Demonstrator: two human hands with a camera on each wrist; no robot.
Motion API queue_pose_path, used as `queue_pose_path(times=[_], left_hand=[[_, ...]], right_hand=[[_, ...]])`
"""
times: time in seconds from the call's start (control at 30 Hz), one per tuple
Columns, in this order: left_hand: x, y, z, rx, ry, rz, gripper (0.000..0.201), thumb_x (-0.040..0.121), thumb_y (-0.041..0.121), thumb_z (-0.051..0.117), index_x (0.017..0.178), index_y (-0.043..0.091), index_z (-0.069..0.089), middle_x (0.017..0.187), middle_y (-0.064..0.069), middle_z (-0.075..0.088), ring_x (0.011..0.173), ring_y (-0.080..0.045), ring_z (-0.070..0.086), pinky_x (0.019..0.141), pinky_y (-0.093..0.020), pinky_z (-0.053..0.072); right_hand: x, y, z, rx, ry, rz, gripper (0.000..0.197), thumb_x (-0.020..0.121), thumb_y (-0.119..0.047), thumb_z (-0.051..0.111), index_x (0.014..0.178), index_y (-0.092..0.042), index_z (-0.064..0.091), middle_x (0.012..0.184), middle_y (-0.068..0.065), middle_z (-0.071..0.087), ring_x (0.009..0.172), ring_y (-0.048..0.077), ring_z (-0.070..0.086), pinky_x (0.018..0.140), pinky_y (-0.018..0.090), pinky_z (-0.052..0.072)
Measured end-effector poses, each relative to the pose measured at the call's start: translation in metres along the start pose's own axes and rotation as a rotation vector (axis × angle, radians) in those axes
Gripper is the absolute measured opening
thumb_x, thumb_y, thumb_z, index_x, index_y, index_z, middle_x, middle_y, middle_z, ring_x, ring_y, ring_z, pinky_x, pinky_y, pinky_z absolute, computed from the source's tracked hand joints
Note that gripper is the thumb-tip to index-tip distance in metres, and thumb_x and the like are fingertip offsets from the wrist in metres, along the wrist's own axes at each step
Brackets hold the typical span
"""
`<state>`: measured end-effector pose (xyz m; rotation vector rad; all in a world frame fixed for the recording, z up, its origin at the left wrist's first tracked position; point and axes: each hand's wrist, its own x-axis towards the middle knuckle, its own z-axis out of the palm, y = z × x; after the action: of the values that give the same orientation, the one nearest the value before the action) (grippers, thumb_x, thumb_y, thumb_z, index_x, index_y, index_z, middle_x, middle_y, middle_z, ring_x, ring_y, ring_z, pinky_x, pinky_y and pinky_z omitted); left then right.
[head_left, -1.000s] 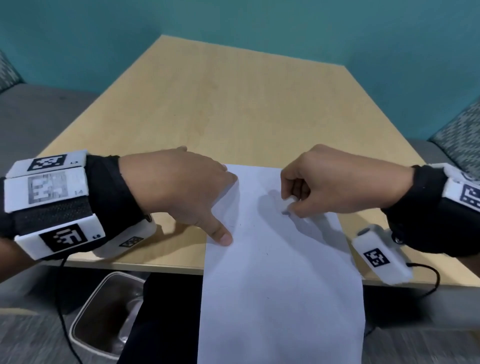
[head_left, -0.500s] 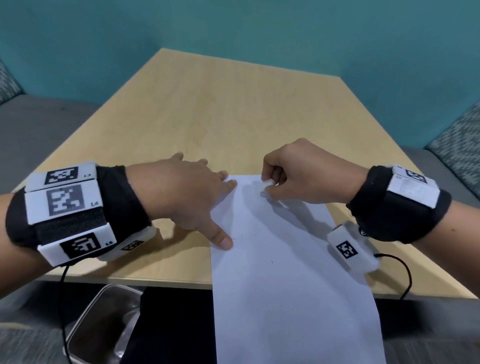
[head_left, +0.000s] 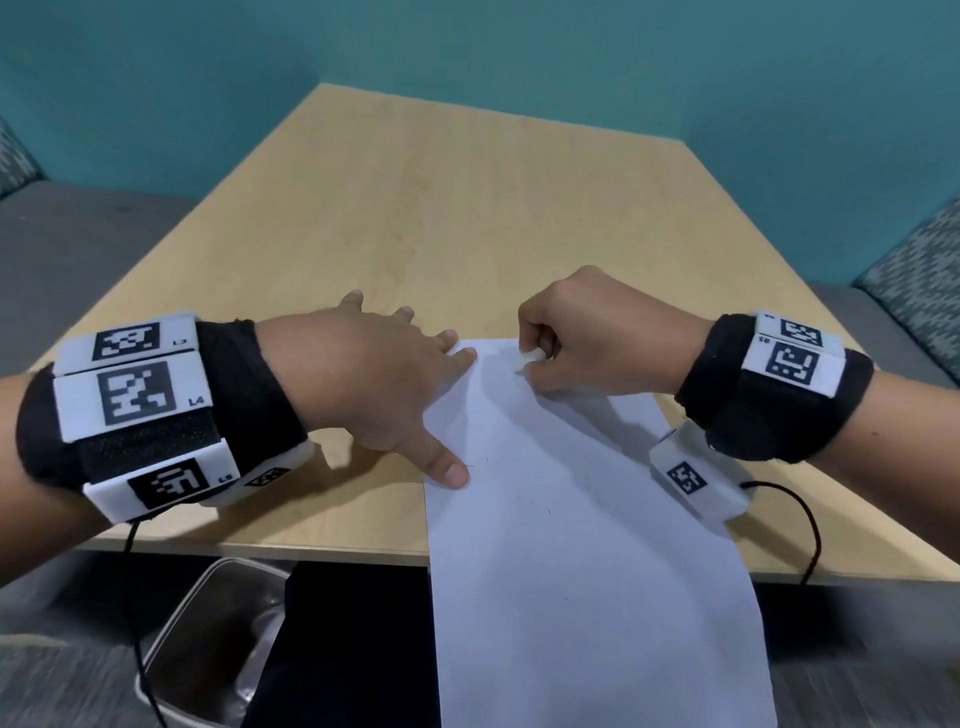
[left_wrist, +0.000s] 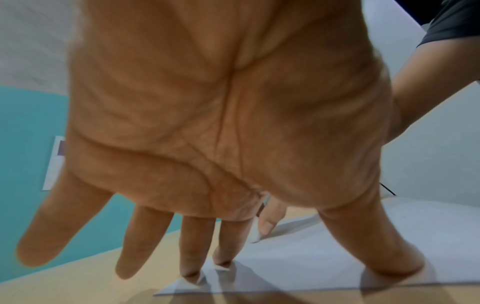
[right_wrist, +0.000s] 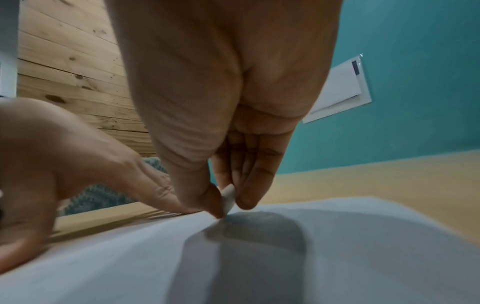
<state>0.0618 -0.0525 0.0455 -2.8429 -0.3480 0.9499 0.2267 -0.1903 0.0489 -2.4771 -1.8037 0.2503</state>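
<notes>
A white sheet of paper (head_left: 571, 519) lies on the wooden table (head_left: 467, 234) and hangs over its near edge. My left hand (head_left: 395, 384) is spread flat, its fingertips (left_wrist: 221, 261) and thumb pressing the sheet's left edge and far corner. My right hand (head_left: 587, 343) is curled and pinches a small white eraser (head_left: 530, 357) between thumb and forefinger, its tip on the paper near the far edge. The right wrist view shows the eraser (right_wrist: 228, 197) touching the sheet (right_wrist: 311, 257) beside my left hand (right_wrist: 64, 164).
A metal bin (head_left: 208, 649) stands on the floor under the table's near left edge. Cables hang from both wrist units. Patterned cushions (head_left: 919, 291) sit at the right, and a teal wall (head_left: 519, 52) lies behind the table.
My right hand has carried the eraser away from me, up the sheet towards its far edge. My left hand stays pressed on the sheet's left side.
</notes>
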Motion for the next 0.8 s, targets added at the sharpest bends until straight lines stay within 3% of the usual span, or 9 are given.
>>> queue_pose_path(times=[0.17, 0.3, 0.5, 0.67, 0.8], left_hand=[[0.000, 0.001, 0.000, -0.010, -0.010, -0.007, 0.126, 0.073, 0.098, 0.044, 0.167, 0.035, -0.014, 0.175, 0.015, -0.011, 0.163, -0.031, -0.005, 0.126, -0.068, 0.004], [0.001, 0.001, 0.000, -0.023, -0.022, -0.016, 0.127, 0.072, 0.099, 0.044, 0.166, 0.037, -0.016, 0.174, 0.016, -0.013, 0.163, -0.029, -0.005, 0.126, -0.068, 0.004], [0.000, 0.002, -0.002, -0.001, -0.025, -0.020, 0.127, 0.073, 0.098, 0.043, 0.166, 0.036, -0.016, 0.175, 0.015, -0.012, 0.163, -0.032, -0.005, 0.125, -0.069, 0.004], [0.001, 0.002, -0.002, -0.002, -0.029, -0.022, 0.127, 0.072, 0.099, 0.043, 0.166, 0.037, -0.016, 0.174, 0.016, -0.013, 0.163, -0.031, -0.003, 0.124, -0.070, 0.005], [0.001, 0.002, -0.002, 0.004, -0.032, -0.022, 0.126, 0.073, 0.098, 0.043, 0.165, 0.037, -0.018, 0.175, 0.015, -0.013, 0.163, -0.030, -0.002, 0.125, -0.070, 0.005]], right_hand=[[-0.006, -0.012, 0.002, 0.018, -0.066, -0.080, 0.015, 0.082, -0.027, 0.075, 0.094, -0.018, 0.073, 0.075, -0.008, 0.071, 0.073, 0.013, 0.068, 0.067, 0.036, 0.060], [0.003, -0.001, -0.002, -0.025, -0.012, -0.015, 0.016, 0.080, -0.027, 0.073, 0.093, -0.017, 0.073, 0.078, -0.007, 0.068, 0.078, 0.019, 0.067, 0.069, 0.040, 0.060], [-0.006, -0.013, 0.003, -0.045, -0.057, -0.152, 0.006, 0.081, -0.023, 0.070, 0.086, -0.020, 0.069, 0.070, -0.009, 0.066, 0.067, 0.010, 0.061, 0.062, 0.037, 0.057], [0.003, -0.001, 0.003, -0.070, 0.017, -0.090, 0.009, 0.082, -0.024, 0.069, 0.088, -0.018, 0.069, 0.075, -0.006, 0.066, 0.072, 0.020, 0.063, 0.067, 0.043, 0.060], [-0.014, -0.013, 0.008, -0.047, -0.046, -0.226, 0.006, 0.084, -0.024, 0.069, 0.088, -0.021, 0.068, 0.073, -0.010, 0.065, 0.069, 0.011, 0.060, 0.064, 0.035, 0.055]])
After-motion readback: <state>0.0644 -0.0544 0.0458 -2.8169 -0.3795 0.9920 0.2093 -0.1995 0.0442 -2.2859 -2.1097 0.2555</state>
